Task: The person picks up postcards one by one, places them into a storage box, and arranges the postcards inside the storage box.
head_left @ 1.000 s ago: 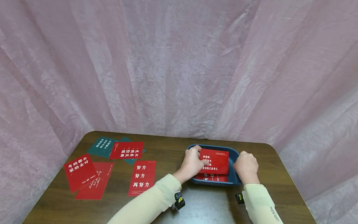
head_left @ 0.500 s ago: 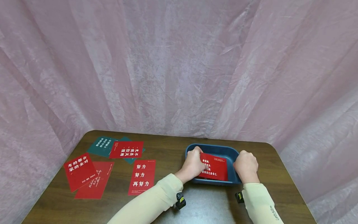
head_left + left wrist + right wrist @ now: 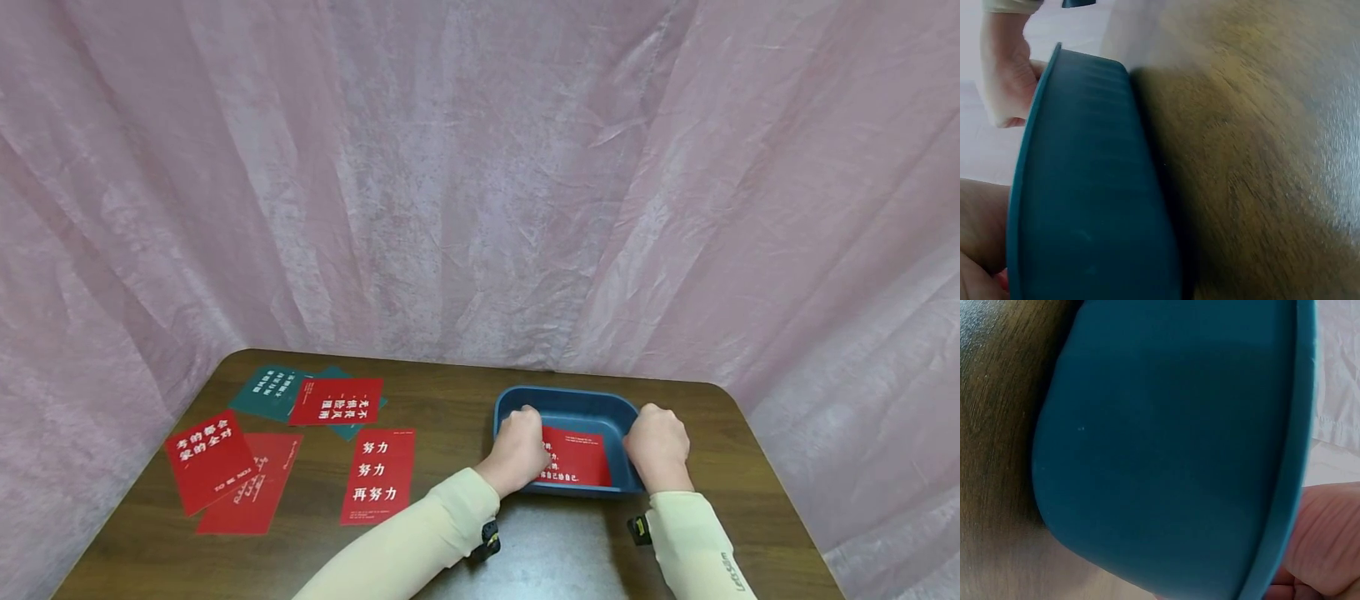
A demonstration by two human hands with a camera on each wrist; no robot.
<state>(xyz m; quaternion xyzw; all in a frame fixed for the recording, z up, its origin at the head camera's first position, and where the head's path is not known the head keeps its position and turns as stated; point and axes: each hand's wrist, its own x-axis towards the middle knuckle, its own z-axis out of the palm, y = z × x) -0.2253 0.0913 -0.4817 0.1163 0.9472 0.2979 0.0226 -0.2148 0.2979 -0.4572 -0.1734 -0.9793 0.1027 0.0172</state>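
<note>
A dark blue plastic tray (image 3: 577, 400) stands on the right half of the table. Inside it lies a red card (image 3: 581, 457) with white writing, low against the near side. My left hand (image 3: 521, 450) reaches over the tray's left end, fingers curled at the card's left edge, which it covers. In the left wrist view, a sliver of red shows by those fingers (image 3: 979, 275). At the opposite end my right hand (image 3: 660, 446) grips the tray's rim, its fingers mostly hidden. The right wrist view shows the tray's outer wall (image 3: 1166, 444) and part of that hand (image 3: 1329, 540).
On the left of the wooden table (image 3: 442, 400) lie more cards: a red upright one (image 3: 378, 477), a red one (image 3: 337, 400) over green cards (image 3: 266, 390), and two overlapping red ones (image 3: 210, 458) (image 3: 255, 492). A pink curtain (image 3: 480, 183) hangs behind.
The red card has sunk from above the tray down into it, covering the red card seen underneath earlier. My left hand has lowered and moved over its left edge. The right hand has stayed at the rim.
</note>
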